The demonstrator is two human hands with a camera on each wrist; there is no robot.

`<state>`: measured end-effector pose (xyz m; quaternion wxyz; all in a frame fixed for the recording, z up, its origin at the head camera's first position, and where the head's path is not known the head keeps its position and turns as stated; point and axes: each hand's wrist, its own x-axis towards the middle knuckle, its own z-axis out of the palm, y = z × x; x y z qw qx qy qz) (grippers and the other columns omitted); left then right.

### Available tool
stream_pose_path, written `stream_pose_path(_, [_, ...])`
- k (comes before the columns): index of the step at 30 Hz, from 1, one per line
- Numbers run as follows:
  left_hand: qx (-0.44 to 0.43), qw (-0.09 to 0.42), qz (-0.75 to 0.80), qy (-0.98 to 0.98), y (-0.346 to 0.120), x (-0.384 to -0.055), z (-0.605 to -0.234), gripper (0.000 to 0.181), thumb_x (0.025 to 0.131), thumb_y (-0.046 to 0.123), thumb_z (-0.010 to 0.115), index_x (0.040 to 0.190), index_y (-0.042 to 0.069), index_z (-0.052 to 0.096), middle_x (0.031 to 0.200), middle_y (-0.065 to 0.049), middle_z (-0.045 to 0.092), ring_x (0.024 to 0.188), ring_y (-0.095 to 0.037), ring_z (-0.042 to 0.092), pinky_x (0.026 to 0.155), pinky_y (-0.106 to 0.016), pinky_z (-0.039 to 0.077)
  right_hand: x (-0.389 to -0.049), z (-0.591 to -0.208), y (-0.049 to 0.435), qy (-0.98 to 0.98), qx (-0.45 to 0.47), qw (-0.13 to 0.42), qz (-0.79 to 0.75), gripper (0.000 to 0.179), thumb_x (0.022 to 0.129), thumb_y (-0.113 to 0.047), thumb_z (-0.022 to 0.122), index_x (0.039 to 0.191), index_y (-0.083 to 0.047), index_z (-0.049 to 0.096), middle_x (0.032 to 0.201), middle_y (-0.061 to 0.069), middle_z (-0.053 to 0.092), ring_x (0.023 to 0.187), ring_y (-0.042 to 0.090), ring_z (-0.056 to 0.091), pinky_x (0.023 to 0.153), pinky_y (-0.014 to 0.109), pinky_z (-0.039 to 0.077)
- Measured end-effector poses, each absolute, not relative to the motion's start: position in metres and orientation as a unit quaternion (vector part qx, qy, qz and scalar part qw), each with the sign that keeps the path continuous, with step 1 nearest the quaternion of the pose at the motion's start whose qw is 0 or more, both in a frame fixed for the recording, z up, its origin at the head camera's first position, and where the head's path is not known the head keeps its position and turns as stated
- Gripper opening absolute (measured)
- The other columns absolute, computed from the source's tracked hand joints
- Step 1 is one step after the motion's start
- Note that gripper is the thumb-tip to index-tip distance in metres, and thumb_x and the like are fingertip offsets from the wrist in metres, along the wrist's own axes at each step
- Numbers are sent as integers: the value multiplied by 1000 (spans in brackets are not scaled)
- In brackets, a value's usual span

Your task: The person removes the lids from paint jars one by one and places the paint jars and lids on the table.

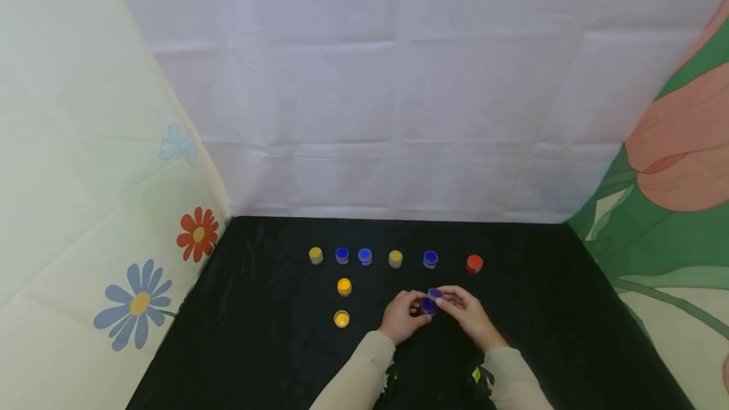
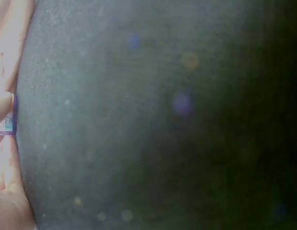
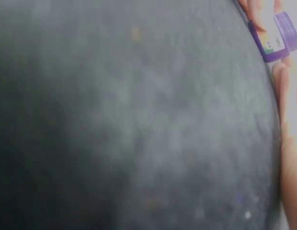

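Note:
My left hand (image 1: 402,317) grips a small purple jar (image 1: 429,307) between thumb and fingers, near the front middle of the black table. Right above it my right hand (image 1: 468,316) pinches the jar's purple lid (image 1: 435,294), tilted over the jar's top in the head view. A printed label shows on the jar (image 3: 270,42) in the right wrist view, with the ridged lid (image 3: 288,30) close against one end. Only part of the jar (image 2: 8,120) appears at the left edge of the left wrist view, partly behind a finger.
Behind the hands, several small jars form a row: yellow (image 1: 316,255), blue (image 1: 342,255), lighter blue (image 1: 365,257), yellow (image 1: 395,259), blue (image 1: 430,259) and red (image 1: 474,264). Left of the hands stand an orange-yellow jar (image 1: 344,287) and another yellow one (image 1: 342,319). Cloth walls surround the black tabletop (image 1: 256,334).

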<state>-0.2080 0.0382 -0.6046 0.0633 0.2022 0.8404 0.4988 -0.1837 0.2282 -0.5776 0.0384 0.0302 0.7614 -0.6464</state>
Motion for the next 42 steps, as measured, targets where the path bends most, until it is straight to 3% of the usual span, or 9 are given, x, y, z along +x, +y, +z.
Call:
stream_pose_path(4, [191,65,497,844,39,-208,-606,31,88,18,81,115,11,69,97,6,58,87,-2,56,82,-23,51,-180,-579,226,761,55,24,-646,34,98,-14,68,124,6,59,117,15,68,94,5,64,84,20,50])
stream_pose_path(8, [186,69,500,843,41,-210,-604,29,86,16,82,112,11,70,96,6,58,86,-1,55,80,-21,50,-179,-583,224,751,54,-21,-658,28,95,-4,69,116,10,58,113,19,68,91,3,65,81,19,52])
stream_pose_path(13, [178,78,488,851,43,-212,-595,27,87,17,82,110,13,70,95,6,58,83,-3,53,76,-23,49,-176,-586,228,718,83,-70,-688,23,94,2,68,108,9,51,112,10,71,93,-1,66,82,17,53])
stream_pose_path(15, [167,83,477,859,45,-212,-593,26,87,18,82,110,15,69,94,6,57,81,-4,52,75,-24,49,-173,-585,229,712,93,-70,-692,23,95,1,67,108,7,49,112,7,71,93,-2,66,82,17,53])
stream_pose_path(19, [140,83,462,872,50,-214,-588,27,88,19,81,112,17,69,91,6,55,77,-5,50,72,-25,47,-167,-580,229,732,83,-60,-674,25,97,1,64,114,7,48,110,15,66,87,2,66,78,19,54])
stream_pose_path(26, [122,53,434,891,61,-217,-579,27,88,14,80,113,13,69,84,2,53,72,-9,49,67,-27,45,-157,-577,225,859,27,-67,-507,19,88,0,74,106,-1,67,99,10,59,81,7,59,71,21,53])
stream_pose_path(32, [124,49,407,904,69,-218,-571,28,88,10,79,113,10,67,86,-3,56,74,-14,54,68,-29,49,-153,-576,220,885,3,-47,-463,37,82,0,82,115,1,65,96,7,66,78,11,64,68,23,55])
stream_pose_path(38, [122,46,389,912,79,-222,-570,29,88,12,80,113,10,67,91,-6,63,81,-17,59,75,-32,52,-150,-565,217,904,-57,-26,-423,16,87,-12,80,90,-8,65,77,-4,61,65,4,54,59,25,48])
stream_pose_path(42, [110,52,395,910,82,-223,-569,29,87,12,81,112,10,68,97,-8,69,89,-21,65,81,-35,55,-149,-562,217,912,-105,-19,-395,15,92,-15,75,81,-13,64,73,-9,56,62,1,48,56,24,44])
